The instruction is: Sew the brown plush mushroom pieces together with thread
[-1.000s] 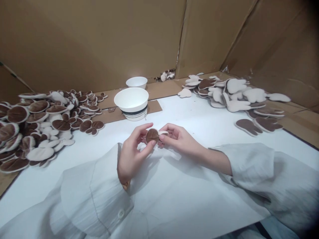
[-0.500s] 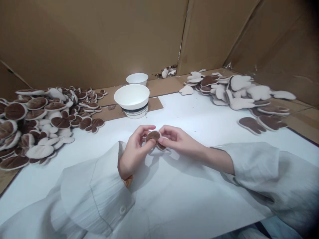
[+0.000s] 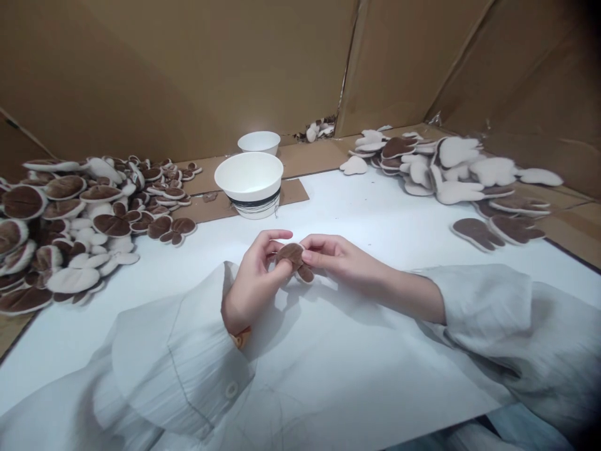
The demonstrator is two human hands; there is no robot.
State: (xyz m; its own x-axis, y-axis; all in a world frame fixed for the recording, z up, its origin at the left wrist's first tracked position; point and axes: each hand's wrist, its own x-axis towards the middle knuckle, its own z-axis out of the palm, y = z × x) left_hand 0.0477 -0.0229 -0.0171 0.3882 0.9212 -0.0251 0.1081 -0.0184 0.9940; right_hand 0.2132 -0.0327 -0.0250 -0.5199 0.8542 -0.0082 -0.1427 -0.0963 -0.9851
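Above the middle of the white tabletop, a small brown plush piece (image 3: 292,254) with a pale edge and rounded lobes is held between my two hands. My left hand (image 3: 260,269) pinches it from the left, thumb on the brown face and index finger raised behind. From the right, my right hand (image 3: 340,260) grips its edge between thumb and fingertips. Fingers cover part of the piece. Just beyond my hands stands a white paper bowl (image 3: 248,175) with black thread wound round its outside.
A second white bowl (image 3: 259,143) stands behind the first. To the left lies a heap of brown-and-white plush pieces (image 3: 75,207); at the right is a pile of larger pale and brown pieces (image 3: 451,163). Cardboard walls (image 3: 188,75) enclose the back and sides.
The plush piece has turned slightly in my fingers, so its lower lobe shows more. My right thumb has shifted a little along its edge. The camera view has moved slightly.
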